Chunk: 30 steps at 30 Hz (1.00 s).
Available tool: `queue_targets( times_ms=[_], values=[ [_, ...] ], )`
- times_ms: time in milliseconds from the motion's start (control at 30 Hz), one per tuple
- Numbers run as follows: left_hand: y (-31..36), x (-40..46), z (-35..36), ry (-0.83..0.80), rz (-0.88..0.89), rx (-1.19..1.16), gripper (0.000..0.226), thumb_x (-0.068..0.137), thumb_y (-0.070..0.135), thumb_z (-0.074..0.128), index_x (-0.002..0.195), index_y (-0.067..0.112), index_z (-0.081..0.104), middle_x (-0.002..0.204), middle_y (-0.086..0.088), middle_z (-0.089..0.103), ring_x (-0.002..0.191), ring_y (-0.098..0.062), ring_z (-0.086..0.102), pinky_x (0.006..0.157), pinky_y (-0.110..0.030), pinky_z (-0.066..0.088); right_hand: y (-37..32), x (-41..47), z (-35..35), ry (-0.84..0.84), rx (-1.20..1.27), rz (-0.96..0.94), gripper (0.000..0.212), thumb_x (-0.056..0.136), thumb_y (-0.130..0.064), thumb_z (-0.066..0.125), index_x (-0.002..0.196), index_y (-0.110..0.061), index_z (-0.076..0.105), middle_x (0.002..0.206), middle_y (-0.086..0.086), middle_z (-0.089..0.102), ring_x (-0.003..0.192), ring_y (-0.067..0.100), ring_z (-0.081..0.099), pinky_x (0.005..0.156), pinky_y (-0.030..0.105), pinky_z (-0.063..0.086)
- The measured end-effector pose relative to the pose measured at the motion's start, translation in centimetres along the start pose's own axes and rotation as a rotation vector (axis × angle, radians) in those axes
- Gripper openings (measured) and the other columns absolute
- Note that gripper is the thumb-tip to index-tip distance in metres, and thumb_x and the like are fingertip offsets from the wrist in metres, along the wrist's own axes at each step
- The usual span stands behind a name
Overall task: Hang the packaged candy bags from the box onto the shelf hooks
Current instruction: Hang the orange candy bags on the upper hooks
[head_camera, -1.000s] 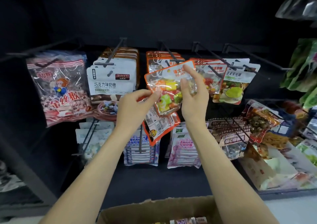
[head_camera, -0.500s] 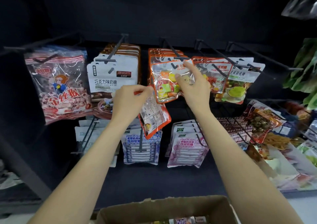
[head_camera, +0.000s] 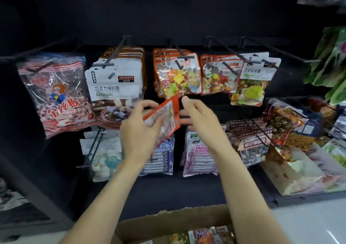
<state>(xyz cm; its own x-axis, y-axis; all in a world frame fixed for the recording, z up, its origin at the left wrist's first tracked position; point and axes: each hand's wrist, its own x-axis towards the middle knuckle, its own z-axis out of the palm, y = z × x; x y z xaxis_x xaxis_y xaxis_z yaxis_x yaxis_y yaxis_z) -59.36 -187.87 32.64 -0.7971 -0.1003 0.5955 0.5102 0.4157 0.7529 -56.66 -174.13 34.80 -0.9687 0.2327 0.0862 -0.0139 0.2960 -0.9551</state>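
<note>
While the left hand grips an orange-edged candy bag tilted on its corner in front of the shelf, the right hand has let go and dropped away from the hooks, fingers loose and holding nothing. That's the big change: half a second ago those right fingers were up at the centre hook, working a clear bag of coloured sweets onto it. Now that hung bag sits at the front of the orange stack on the hook, free of both hands. One more bag up, by the look of it!

The right hand hovers just beside the held bag, close to its upper right edge but apart from it, as far as I can tell through the motion blur. My read is a handover or a two-handed line-up is coming, so the bag's hanging hole can be aimed at a hook tip. The bag in the left hand has swung too, from hanging low beneath the fingers to sitting higher and more face-on.

Down at the bottom edge, the cardboard box lies open with more packets inside, so there's plenty of the job left. Neighbouring hooks carry white chocolate-milk candy bags to the left and fruit candy bags to the right.
</note>
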Motion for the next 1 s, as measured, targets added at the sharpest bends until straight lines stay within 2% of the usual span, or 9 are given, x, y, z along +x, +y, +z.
queue_targets(
  times_ms=[67, 133, 233, 300, 333, 467, 567, 867, 1000],
  values=[
    [0.2, -1.8, 2.0, -0.007, 0.233, 0.058, 0.023, 0.08, 0.011, 0.072, 0.096, 0.024, 0.063, 0.086, 0.019, 0.068, 0.081, -0.001, 0.067, 0.068, -0.029, 0.054, 0.8, -0.9, -0.3, -0.008, 0.096, 0.02, 0.058, 0.084, -0.067, 0.048, 0.122, -0.023, 0.057, 0.106, -0.005, 0.068, 0.097, 0.011, 0.067, 0.098, 0.041, 0.047],
    [0.9, -3.2, 3.6, -0.056, 0.423, 0.112, 0.029, 0.078, 0.004, 0.069, 0.101, 0.022, 0.067, 0.097, 0.012, 0.072, 0.087, -0.006, 0.068, 0.067, -0.03, 0.055, 1.5, -0.9, -1.5, 0.123, 0.123, -0.024, 0.036, 0.091, -0.048, 0.054, 0.113, -0.021, 0.06, 0.096, -0.002, 0.07, 0.094, 0.014, 0.067, 0.093, 0.044, 0.051],
    [1.7, -3.8, 5.5, -0.4, 0.601, 0.142, 0.049, 0.074, -0.001, 0.071, 0.119, 0.018, 0.062, 0.132, 0.007, 0.058, 0.122, -0.006, 0.05, 0.098, -0.024, 0.042, 2.6, -0.5, -4.7, 0.314, 0.069, -0.088, 0.014, 0.098, -0.019, 0.05, 0.106, -0.017, 0.062, 0.084, 0.004, 0.068, 0.08, 0.021, 0.064, 0.078, 0.047, 0.052],
    [2.2, -3.4, 6.3, -0.68, 0.628, 0.178, 0.058, 0.075, 0.009, 0.072, 0.129, 0.022, 0.054, 0.15, 0.007, 0.036, 0.139, -0.008, 0.025, 0.114, -0.036, 0.022, 3.0, -0.3, -7.1, 0.385, 0.059, -0.108, 0.018, 0.099, -0.019, 0.049, 0.107, -0.01, 0.062, 0.091, 0.009, 0.069, 0.086, 0.025, 0.065, 0.079, 0.047, 0.053],
    [2.5, -3.1, 6.6, -0.694, 0.616, 0.16, 0.056, 0.075, 0.013, 0.072, 0.127, 0.025, 0.054, 0.152, 0.007, 0.032, 0.141, -0.01, 0.019, 0.116, -0.041, 0.017, 3.0, -0.1, -8.2, 0.401, 0.047, -0.129, 0.018, 0.099, -0.02, 0.049, 0.105, -0.011, 0.064, 0.095, 0.011, 0.07, 0.09, 0.03, 0.066, 0.081, 0.05, 0.053],
    [5.1, -0.5, 7.3, -0.354, 0.244, -0.096, 0.051, 0.084, 0.018, 0.069, 0.129, 0.033, 0.048, 0.151, 0.007, 0.029, 0.14, -0.01, 0.019, 0.114, -0.032, 0.016, 2.5, 1.5, -11.5, 0.414, 0.111, -0.162, 0.016, 0.099, -0.02, 0.05, 0.092, -0.025, 0.064, 0.097, 0.008, 0.072, 0.093, 0.03, 0.068, 0.086, 0.054, 0.053],
    [6.2, 2.0, 8.4, -0.459, -0.065, -0.417, 0.064, 0.084, 0.018, 0.071, 0.128, 0.045, 0.034, 0.145, 0.009, 0.037, 0.126, -0.007, 0.041, 0.102, -0.025, 0.038, 1.8, 3.3, -12.5, 0.414, 0.15, -0.202, 0.016, 0.099, -0.02, 0.05, 0.094, -0.025, 0.065, 0.101, 0.004, 0.072, 0.095, 0.021, 0.068, 0.091, 0.049, 0.053],
    [6.1, 4.6, 11.3, -0.446, 0.018, -0.284, 0.042, 0.084, 0.013, 0.07, 0.118, 0.034, 0.057, 0.117, 0.019, 0.055, 0.104, -0.011, 0.059, 0.089, -0.033, 0.053, 1.7, 7.8, -13.3, 0.425, 0.121, -0.114, 0.019, 0.097, -0.022, 0.051, 0.084, -0.027, 0.063, 0.095, 0.002, 0.072, 0.093, 0.024, 0.069, 0.089, 0.05, 0.053],
    [5.6, 4.7, 11.1, -0.333, 0.094, -0.188, 0.041, 0.079, 0.015, 0.076, 0.114, 0.03, 0.06, 0.106, 0.026, 0.057, 0.085, 0.002, 0.059, 0.078, -0.013, 0.05, 2.1, 8.5, -13.5, 0.358, 0.133, -0.138, 0.016, 0.098, -0.019, 0.051, 0.104, -0.019, 0.065, 0.104, 0.002, 0.071, 0.099, 0.019, 0.067, 0.093, 0.045, 0.052]
  ],
)
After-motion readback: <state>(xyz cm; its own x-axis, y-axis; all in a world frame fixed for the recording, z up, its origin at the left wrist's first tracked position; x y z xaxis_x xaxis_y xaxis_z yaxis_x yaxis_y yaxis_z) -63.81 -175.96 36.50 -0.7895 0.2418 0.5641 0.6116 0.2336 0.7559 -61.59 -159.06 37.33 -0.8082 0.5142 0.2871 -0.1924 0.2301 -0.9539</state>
